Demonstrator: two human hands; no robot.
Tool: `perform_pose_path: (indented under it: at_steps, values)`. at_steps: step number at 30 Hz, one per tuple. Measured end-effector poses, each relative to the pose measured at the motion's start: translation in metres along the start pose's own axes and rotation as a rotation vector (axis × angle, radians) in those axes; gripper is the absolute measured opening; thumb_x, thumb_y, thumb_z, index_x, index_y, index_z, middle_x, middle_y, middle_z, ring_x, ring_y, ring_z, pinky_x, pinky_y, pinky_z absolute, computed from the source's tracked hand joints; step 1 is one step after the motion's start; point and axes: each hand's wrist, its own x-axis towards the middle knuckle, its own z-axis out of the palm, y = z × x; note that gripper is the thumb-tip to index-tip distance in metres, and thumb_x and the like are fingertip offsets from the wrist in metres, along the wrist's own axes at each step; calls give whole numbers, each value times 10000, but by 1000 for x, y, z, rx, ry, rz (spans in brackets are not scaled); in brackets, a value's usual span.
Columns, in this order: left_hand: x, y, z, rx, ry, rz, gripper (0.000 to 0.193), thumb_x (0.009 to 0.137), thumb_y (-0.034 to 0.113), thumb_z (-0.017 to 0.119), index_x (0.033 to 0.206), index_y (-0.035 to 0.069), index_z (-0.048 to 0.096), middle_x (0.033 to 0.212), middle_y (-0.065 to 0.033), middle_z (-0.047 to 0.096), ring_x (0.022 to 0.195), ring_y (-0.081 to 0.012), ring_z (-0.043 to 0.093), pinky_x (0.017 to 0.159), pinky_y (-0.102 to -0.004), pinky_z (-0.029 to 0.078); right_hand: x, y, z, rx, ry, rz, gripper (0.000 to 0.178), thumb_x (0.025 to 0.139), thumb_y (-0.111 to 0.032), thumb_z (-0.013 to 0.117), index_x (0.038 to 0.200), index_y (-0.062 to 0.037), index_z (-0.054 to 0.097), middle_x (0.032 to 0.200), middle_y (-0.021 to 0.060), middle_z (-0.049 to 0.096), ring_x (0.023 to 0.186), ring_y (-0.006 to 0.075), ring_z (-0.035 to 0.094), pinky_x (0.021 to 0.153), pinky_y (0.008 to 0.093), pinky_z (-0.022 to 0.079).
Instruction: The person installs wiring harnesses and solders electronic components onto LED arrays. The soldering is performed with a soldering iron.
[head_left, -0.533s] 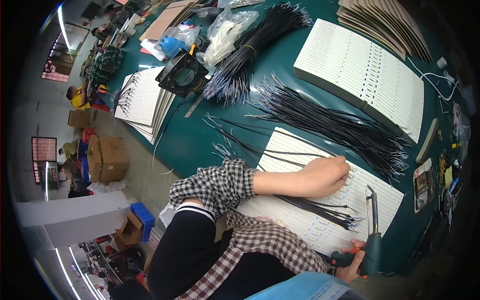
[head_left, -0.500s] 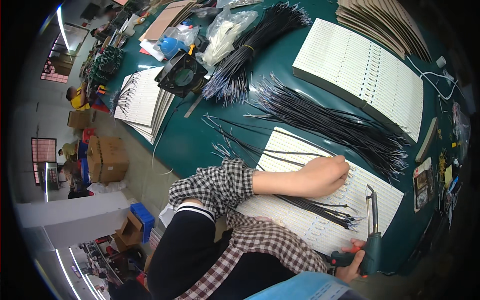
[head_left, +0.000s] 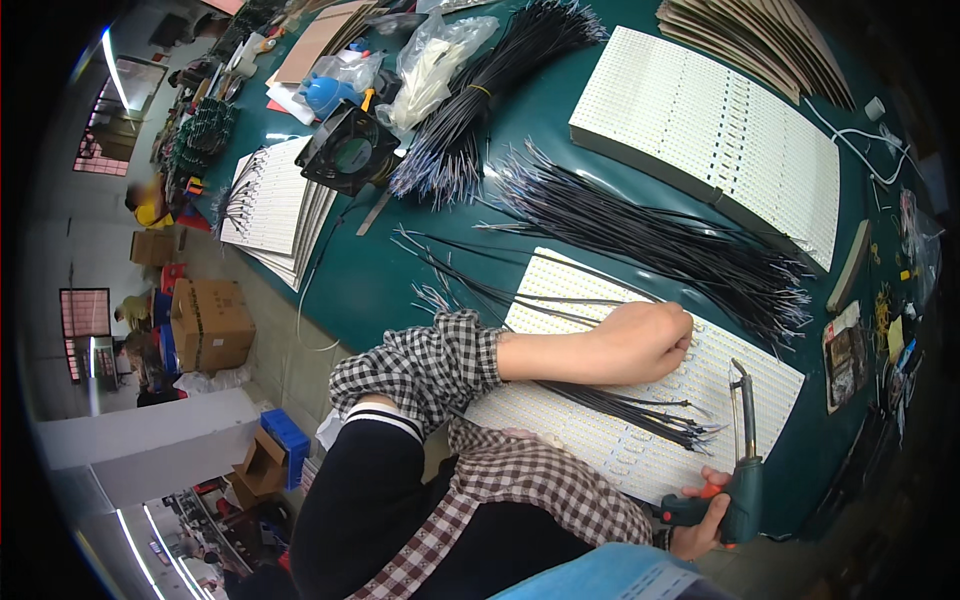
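My left hand (head_left: 650, 343) is closed over the white LED board (head_left: 750, 400), fingertips bent down near its row of connection points. Whatever the fingers pinch is hidden beneath them. Thin black cables (head_left: 540, 297) run in from the left and pass under this hand. Wrapped around the handle of a green soldering gun (head_left: 742, 495), my right hand (head_left: 705, 520) is at the board's near right corner. The gun points away from me, its bent tip above the board. More black cables (head_left: 640, 412) with stripped ends lie across the board, below my left wrist.
Beyond the board lies a thick bundle of black cables (head_left: 660, 240). A tall stack of LED boards (head_left: 710, 140) stands behind it. Farther left are a tied cable bundle (head_left: 480, 100), a black fan (head_left: 350, 150) and more boards (head_left: 265, 205). A tin (head_left: 845, 360) sits at right.
The whole view has shifted slightly. My left hand stays closed at almost the same place on the board, its wrist turned a little. The soldering gun keeps its place in my right hand.
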Motion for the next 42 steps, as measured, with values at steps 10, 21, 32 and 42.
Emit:
perform_pose_path:
  at_steps: [10, 21, 32, 42]
  values:
    - [0, 1, 8, 37, 0, 29, 108, 753, 134, 594, 793, 37, 567, 774, -127, 597, 721, -321, 604, 629, -410, 479, -7, 1, -5, 31, 26, -4, 427, 911, -283, 510, 1100, 100, 502, 995, 185, 561, 806, 260, 614, 538, 265, 538]
    - [14, 1, -5, 33, -71, -33, 122, 731, 127, 626, 772, 16, 598, 757, -139, 616, 689, -299, 620, 606, -387, 482, -3, -1, 0, 108, -121, -22, 485, 904, -285, 525, 1191, 101, 467, 1029, 208, 575, 822, 267, 625, 603, 286, 547]
    - [11, 1, 2, 25, -110, -45, 109, 736, 119, 622, 758, 16, 594, 729, -126, 609, 644, -277, 608, 584, -371, 481, -11, -3, -3, 89, -151, 59, 509, 890, -282, 564, 1192, 110, 445, 1027, 204, 562, 863, 263, 613, 613, 283, 552]
    - [13, -2, 3, 78, -100, 0, 104, 745, 116, 626, 761, 25, 578, 730, -120, 600, 651, -287, 605, 582, -382, 477, -6, -10, 0, -27, -252, 192, 443, 869, -356, 592, 1049, 43, 525, 1008, 192, 571, 745, 199, 601, 650, 295, 512]
